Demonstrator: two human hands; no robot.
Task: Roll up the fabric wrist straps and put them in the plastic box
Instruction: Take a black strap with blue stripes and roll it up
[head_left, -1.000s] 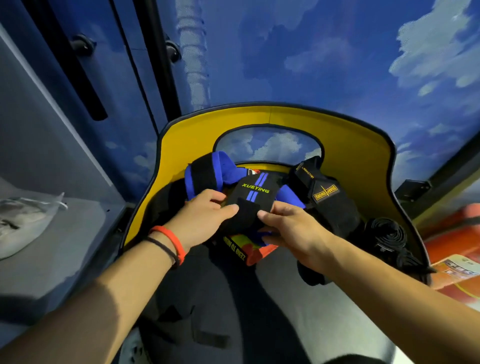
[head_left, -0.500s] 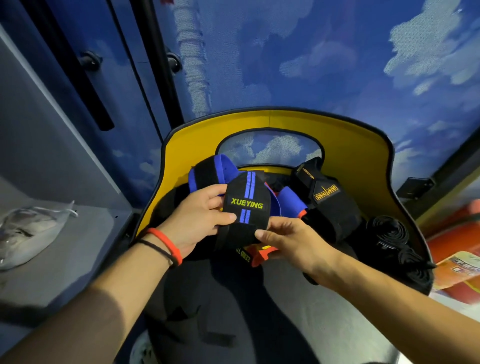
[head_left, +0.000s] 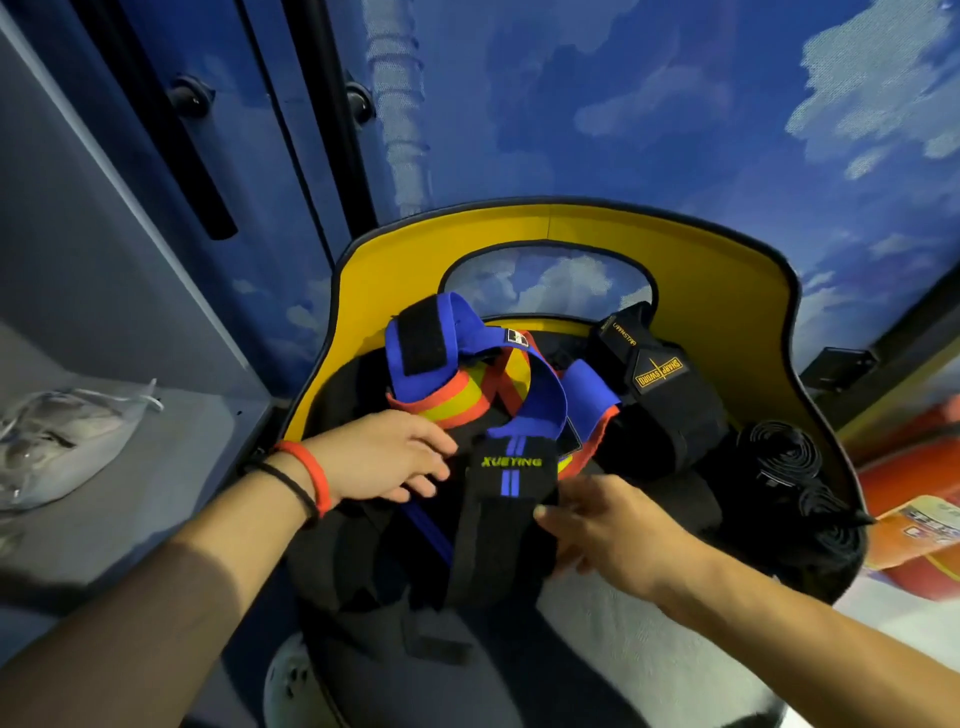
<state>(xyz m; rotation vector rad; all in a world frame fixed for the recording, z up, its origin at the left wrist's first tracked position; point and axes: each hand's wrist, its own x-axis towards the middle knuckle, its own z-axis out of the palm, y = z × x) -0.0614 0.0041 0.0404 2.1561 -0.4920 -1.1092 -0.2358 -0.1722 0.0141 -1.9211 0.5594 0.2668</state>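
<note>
A long black wrist strap (head_left: 506, 512) with blue stripes and green lettering lies lengthwise on the dark pile in a yellow-rimmed seat (head_left: 727, 291). My left hand (head_left: 384, 460) touches the strap's upper left edge with fairly straight fingers. At the right edge, my blurred right hand (head_left: 602, 530) has its thumb on the strap and its fingers spread. Behind lie a tangled blue, orange and yellow strap (head_left: 467, 400) and a black strap with a gold logo (head_left: 660, 379). Rolled black straps (head_left: 779, 457) sit at the right. I see no plastic box.
A grey shelf (head_left: 171, 493) on the left holds a clear plastic bag (head_left: 57, 441). An orange object with a label (head_left: 914, 499) lies right of the seat. A blue wall with painted clouds stands behind. A white round thing (head_left: 291, 686) shows below the seat.
The black strap has come down from between my raised hands and now lies stretched out toward me. Both hands have loosened and moved to its sides. The coloured strap behind is uncovered.
</note>
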